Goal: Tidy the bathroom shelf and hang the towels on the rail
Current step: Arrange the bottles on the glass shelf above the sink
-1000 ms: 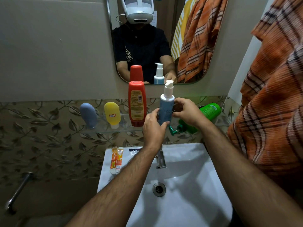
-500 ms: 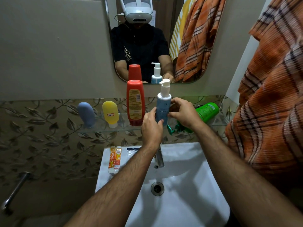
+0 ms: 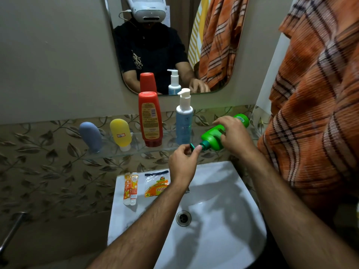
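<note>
Green plastic pump bottle (image 3: 213,139) lying tilted on its side at the right end of the clear glass shelf (image 3: 136,150), gripped from above by the right hand (image 3: 233,136), fingers curled down and closed around the bottle's middle so that most of its body is covered. Teal pump head (image 3: 202,146) at the bottle's lower end pinched between thumb and forefinger of the left hand (image 3: 183,162), remaining fingers folded in toward the palm; blurred there, so exact contact hard to judge. Standing upright on the shelf just left of the hands: pale blue bottle with white pump top (image 3: 183,123), then tall red squeeze bottle resting on its cap (image 3: 150,119), then rounded yellow silicone tube (image 3: 120,133) and rounded grey-blue silicone tube (image 3: 90,136), both cap-down. Below, white ceramic basin (image 3: 223,220) with drain visible, tap hidden behind the left wrist. On the basin's flat left ledge, two small orange-and-white tubes (image 3: 130,189) side by side and a crumpled clear-and-orange sachet (image 3: 156,184), its print unreadable. Orange plaid towel with dark stripes (image 3: 314,105) hanging at the right, cut off by the frame edge, its rail out of sight. Rounded wall mirror (image 3: 229,78) above the shelf reflecting the bottles, a hand and the towel. Metal bar (image 3: 11,232) at lower left, blurred and only partly in frame.
</note>
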A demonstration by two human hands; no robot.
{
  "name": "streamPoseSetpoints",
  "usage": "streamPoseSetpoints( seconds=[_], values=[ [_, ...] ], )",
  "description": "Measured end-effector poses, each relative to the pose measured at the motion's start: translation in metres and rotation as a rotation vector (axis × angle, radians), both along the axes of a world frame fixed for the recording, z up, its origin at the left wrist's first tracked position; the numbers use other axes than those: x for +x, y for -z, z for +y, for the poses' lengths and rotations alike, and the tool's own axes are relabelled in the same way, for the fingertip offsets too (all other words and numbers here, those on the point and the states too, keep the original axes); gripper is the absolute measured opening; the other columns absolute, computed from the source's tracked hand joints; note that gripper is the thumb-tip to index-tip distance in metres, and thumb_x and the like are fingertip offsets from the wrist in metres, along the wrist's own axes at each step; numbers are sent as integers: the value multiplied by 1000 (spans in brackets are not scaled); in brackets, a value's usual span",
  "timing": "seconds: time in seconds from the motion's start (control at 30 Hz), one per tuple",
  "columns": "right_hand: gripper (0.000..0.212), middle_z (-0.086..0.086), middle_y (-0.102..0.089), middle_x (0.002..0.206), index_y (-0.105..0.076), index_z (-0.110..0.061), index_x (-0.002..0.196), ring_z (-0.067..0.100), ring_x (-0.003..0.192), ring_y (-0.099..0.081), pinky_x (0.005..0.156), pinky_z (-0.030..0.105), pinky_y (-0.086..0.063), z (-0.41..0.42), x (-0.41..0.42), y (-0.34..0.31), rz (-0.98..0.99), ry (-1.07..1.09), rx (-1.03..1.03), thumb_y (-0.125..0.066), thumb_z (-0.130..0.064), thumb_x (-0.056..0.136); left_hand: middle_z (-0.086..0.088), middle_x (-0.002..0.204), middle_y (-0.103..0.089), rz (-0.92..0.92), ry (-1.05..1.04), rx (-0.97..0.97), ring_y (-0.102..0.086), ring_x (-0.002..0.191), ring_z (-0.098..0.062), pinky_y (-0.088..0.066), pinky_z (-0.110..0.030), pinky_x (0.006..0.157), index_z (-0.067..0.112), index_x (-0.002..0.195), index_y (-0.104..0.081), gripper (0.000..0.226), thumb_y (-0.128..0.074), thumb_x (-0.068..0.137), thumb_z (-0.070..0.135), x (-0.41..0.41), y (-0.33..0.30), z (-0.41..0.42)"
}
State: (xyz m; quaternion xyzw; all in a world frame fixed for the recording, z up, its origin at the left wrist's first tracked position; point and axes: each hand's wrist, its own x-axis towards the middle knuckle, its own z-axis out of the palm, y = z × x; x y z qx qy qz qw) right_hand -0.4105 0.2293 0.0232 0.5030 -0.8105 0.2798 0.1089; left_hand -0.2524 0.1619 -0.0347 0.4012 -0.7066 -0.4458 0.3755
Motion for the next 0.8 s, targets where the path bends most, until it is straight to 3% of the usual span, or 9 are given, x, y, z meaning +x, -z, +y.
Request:
streamPoseSetpoints(
  seconds=[0.1, 0.2, 0.4, 0.57, 0.67, 0.73, 0.8],
  values=[
    [72, 8, -41, 150, -50, -21, 139, 31, 141, -32, 111, 50, -34, 10, -1, 19, 6, 40, 206, -66, 4, 73, 5, 79, -72, 79, 34, 161, -70, 77, -16, -60, -43, 71, 21, 97, -70, 31, -73, 76, 44, -7, 3, -3],
    [83, 9, -26, 159, -39, -22, 147, 30, 148, -18, 114, 54, -30, 14, -1, 38, 19, 91, 249, -72, -4, 73, 1, 78, -74, 133, 53, 232, -72, 75, -18, -60, -46, 72, 16, 98, -72, 26, -77, 78, 33, -9, 3, -5],
    [80, 10, -48, 147, -52, -15, 138, 32, 140, -38, 114, 52, -32, 11, -8, 39, -18, 59, -80, -60, 12, 64, -8, 75, -73, 348, 169, 253, -71, 71, -19, -60, -49, 73, 20, 85, -73, 14, -78, 77, 29, -12, -30, 1],
    [58, 5, -60, 128, -53, -19, 131, 21, 118, -55, 102, 37, -45, 15, -10, 2, -268, -13, -234, -74, -2, 80, -8, 83, -74, 548, 301, 226, -72, 79, -19, -60, -35, 67, 15, 93, -71, 17, -59, 95, 28, -15, -69, 5],
    [48, -5, -61, 113, -54, -21, 124, 12, 106, -58, 95, 31, -48, 17, -11, -20, -418, -55, -282, -71, -4, 82, -6, 93, -73, 506, 328, 232, -71, 91, -19, -59, -36, 72, 21, 94, -69, 18, -52, 99, 26, -26, -62, 2],
    [44, -10, -62, 107, -56, -24, 120, 7, 101, -60, 94, 30, -50, 18, -13, -31, -525, -104, -353, -69, -10, 80, -2, 103, -72, 435, 328, 231, -69, 97, -15, -59, -39, 81, 19, 108, -67, 16, -57, 96, 21, -35, -51, -1],
    [40, -9, -65, 107, -57, -27, 118, 4, 100, -62, 92, 27, -51, 18, -17, -41, -622, -132, -406, -69, -9, 85, 1, 115, -69, 334, 348, 198, -64, 107, -11, -55, -40, 94, 18, 124, -62, 31, -60, 93, 17, -43, -45, -3]
  ],
)
